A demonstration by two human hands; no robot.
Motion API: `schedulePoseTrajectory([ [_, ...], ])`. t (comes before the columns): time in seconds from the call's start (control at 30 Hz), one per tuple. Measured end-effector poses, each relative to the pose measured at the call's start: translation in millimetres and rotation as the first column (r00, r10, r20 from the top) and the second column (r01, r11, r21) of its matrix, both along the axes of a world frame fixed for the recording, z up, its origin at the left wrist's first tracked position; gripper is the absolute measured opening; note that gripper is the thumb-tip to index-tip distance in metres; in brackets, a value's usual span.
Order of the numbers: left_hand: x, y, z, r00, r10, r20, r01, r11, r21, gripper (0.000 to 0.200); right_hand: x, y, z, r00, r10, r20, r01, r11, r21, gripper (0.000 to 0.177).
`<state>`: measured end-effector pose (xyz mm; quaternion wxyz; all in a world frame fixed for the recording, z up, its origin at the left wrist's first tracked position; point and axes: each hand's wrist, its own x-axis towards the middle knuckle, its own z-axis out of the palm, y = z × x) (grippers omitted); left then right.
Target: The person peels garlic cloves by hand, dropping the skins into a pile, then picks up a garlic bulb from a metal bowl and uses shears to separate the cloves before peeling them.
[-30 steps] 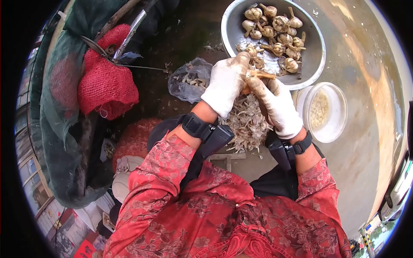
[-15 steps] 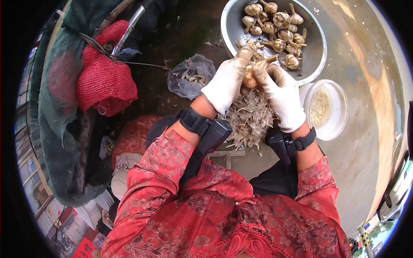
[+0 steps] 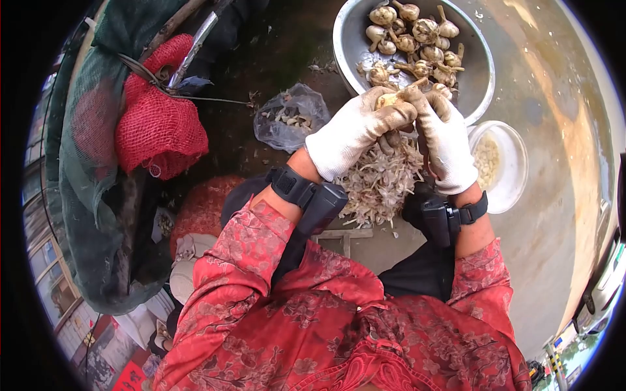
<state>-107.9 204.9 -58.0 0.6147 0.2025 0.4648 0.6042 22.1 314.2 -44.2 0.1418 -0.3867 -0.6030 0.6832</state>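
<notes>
My left hand [image 3: 355, 133], in a white glove with soiled fingertips, is closed around a garlic bulb [image 3: 387, 100], most of which its fingers hide. My right hand [image 3: 447, 143], gloved likewise, presses thumb and fingers together at the bulb's stem side. Both hands meet over the near rim of a metal basin [image 3: 481, 104] holding several whole garlic bulbs [image 3: 427, 31] with short stems. Below them lies a heap of papery garlic skins [image 3: 378, 186]. Right of my right hand, a white plastic tub [image 3: 515, 176] contains pale peeled cloves [image 3: 486, 159].
A clear plastic bag [image 3: 270, 135] with small pale pieces lies on the ground at left. Farther left are a red mesh sack [image 3: 163, 133], green netting [image 3: 85, 215] and a metal-coloured bar [image 3: 195, 45]. Wet concrete [image 3: 548, 247] extends to the right.
My left hand has turned, its fingers now curled over the bulb. My right hand has moved slightly up and right, from the bulb's side toward its stem.
</notes>
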Motion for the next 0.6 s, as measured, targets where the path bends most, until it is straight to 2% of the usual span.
schedulePoseTrajectory([
  [0.03,1,0,-2,1.000,-0.001,-0.001,0.001,1.000,0.002,0.033,-1,-2,5,1.000,-0.001,-0.001,0.001,1.000,0.002,0.022],
  [0.1,2,2,-6,0.994,0.064,-0.090,-0.063,0.998,0.010,0.035,-4,-8,12,0.997,-0.065,-0.049,0.049,0.963,-0.263,0.022],
  [0.23,5,2,-5,0.996,0.087,-0.036,-0.087,0.996,0.011,0.034,-3,-9,7,0.994,-0.087,-0.064,0.067,0.962,-0.266,0.022],
  [0.3,8,2,-6,0.985,0.151,-0.088,-0.151,0.988,0.000,0.034,-2,-11,10,0.968,-0.099,-0.232,0.009,0.932,-0.362,0.024],
  [0.33,5,2,-5,0.984,0.152,-0.090,-0.153,0.988,0.002,0.034,-3,-11,11,0.967,-0.097,-0.234,0.007,0.933,-0.360,0.024],
  [0.4,-2,0,-3,0.990,0.125,-0.069,-0.132,0.986,-0.105,0.032,-2,-13,12,0.987,-0.045,-0.155,-0.012,0.937,-0.349,0.023],
  [0.43,-4,-1,-7,0.995,0.099,0.023,-0.097,0.992,-0.078,0.040,-1,-12,14,0.986,-0.031,-0.161,-0.026,0.940,-0.339,0.022],
  [0.47,-5,1,-11,0.995,0.099,0.018,-0.097,0.993,-0.073,0.040,-2,-9,14,0.985,-0.031,-0.167,-0.028,0.942,-0.335,0.022],
  [0.53,-3,5,-13,0.972,0.208,0.106,-0.217,0.972,0.092,0.050,2,-5,13,0.994,0.019,-0.104,-0.053,0.941,-0.334,0.022],
  [0.57,-6,4,-13,0.976,0.176,0.129,-0.190,0.976,0.104,0.059,0,-9,12,0.981,-0.029,-0.194,-0.033,0.951,-0.307,0.024],
  [0.6,-8,2,-13,0.976,0.178,0.128,-0.191,0.976,0.103,0.059,-1,-9,12,0.980,-0.027,-0.195,-0.035,0.951,-0.308,0.024],
])
